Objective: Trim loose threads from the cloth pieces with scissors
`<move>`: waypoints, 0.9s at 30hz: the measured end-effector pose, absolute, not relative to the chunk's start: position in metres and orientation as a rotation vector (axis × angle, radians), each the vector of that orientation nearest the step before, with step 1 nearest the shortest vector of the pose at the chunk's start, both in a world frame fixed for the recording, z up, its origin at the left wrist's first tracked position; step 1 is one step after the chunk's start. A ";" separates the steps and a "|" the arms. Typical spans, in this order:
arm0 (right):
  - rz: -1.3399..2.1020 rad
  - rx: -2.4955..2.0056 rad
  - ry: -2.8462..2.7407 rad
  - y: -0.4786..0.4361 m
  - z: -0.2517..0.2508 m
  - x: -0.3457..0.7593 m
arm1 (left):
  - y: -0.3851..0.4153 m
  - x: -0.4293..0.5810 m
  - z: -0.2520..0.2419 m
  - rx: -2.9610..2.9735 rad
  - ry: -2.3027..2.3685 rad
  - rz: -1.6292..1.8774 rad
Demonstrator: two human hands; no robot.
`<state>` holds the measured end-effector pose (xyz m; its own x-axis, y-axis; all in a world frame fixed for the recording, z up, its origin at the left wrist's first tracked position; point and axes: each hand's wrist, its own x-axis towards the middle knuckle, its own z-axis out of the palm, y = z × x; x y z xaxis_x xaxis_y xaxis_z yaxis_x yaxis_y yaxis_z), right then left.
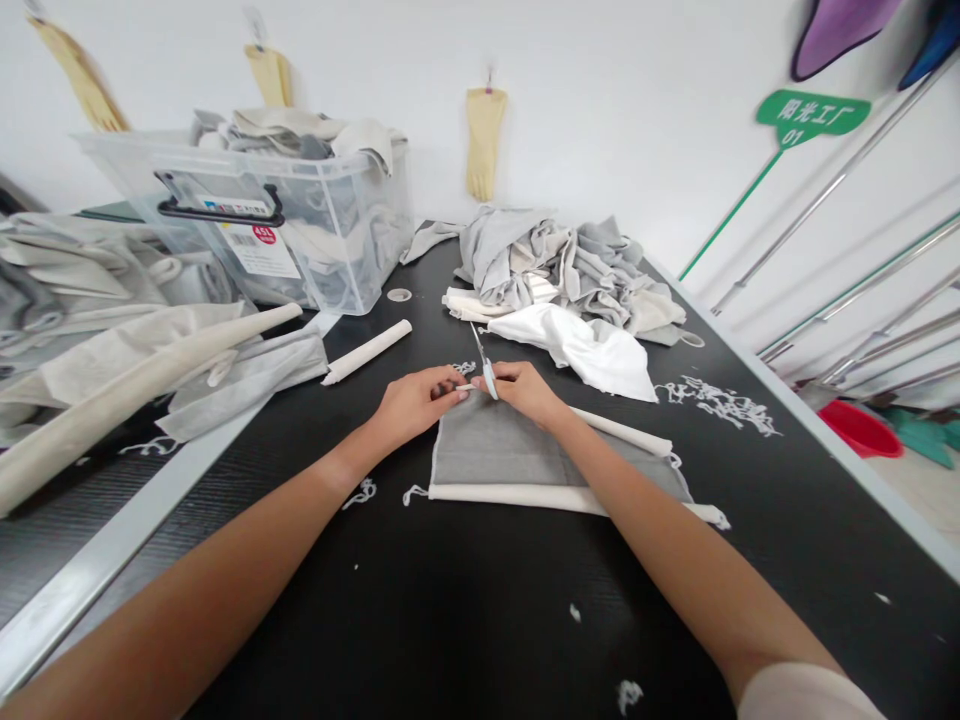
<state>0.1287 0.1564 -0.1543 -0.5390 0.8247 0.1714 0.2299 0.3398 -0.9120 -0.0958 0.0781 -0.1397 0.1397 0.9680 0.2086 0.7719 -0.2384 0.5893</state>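
Observation:
A grey cloth [487, 450] with cream tube-like edges lies on the black table in front of me, loose threads hanging from its corners. My left hand [409, 402] pinches the far left corner of this cloth, at the end of its far cream edge. In my right hand [529, 390] is a pair of scissors [490, 378] with pale handles, their blades pointing away from me. The right fingers are closed around the handles and partly hide them. My right forearm passes over the right part of the cloth.
Behind the hands sits a heap of grey and cream cloths [555, 260], with a white cloth [577, 345] before it. Thread scraps [720, 403] lie to the right. At left are a clear plastic bin [345, 230], stacked cloths [112, 350] and a rolled cream piece [369, 352].

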 end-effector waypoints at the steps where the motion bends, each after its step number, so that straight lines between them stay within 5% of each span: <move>1: 1.188 -0.925 -1.961 0.157 -0.154 0.128 | 0.079 -0.096 -0.140 2.081 1.669 0.815; 14: 0.846 -0.889 -2.096 0.145 -0.143 0.122 | 0.091 -0.104 -0.149 1.978 1.614 0.807; 27: 1.101 -0.892 -1.907 0.154 -0.156 0.122 | 0.095 -0.106 -0.156 1.933 1.474 0.949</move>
